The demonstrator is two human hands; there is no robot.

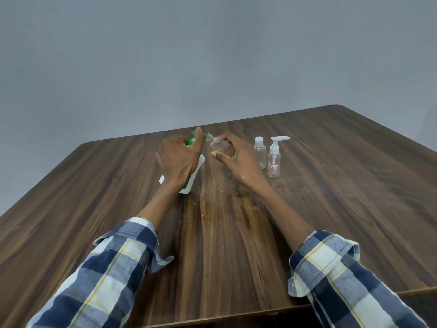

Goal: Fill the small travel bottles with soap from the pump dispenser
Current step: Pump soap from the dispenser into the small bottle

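Soap dispenser (192, 175), white with a green pump head, stands left of centre on the wooden desk (331, 185). The left hand (178, 158) wraps around its top, fingers curled over the green pump, with one finger stretched along the green spout (197, 133) that points to the right. The right hand (233, 155) holds a small clear travel bottle (218, 144) tilted on its side, its open neck turned left and meeting the tip of the spout. Its fingers curl round the bottle's body from behind while the thumb lies across the near side. How much liquid the held bottle contains cannot be told.

Just right of the right hand, two more small clear bottles stand upright on the desk, close beside each other: one with a white flip cap (259, 152), and nearer the camera one with a white pump top (274, 157) that bears a small red-edged label. Both forearms come out of rolled blue, white and yellow plaid sleeves (113, 263). A plain grey wall (212, 55) rises behind the desk.
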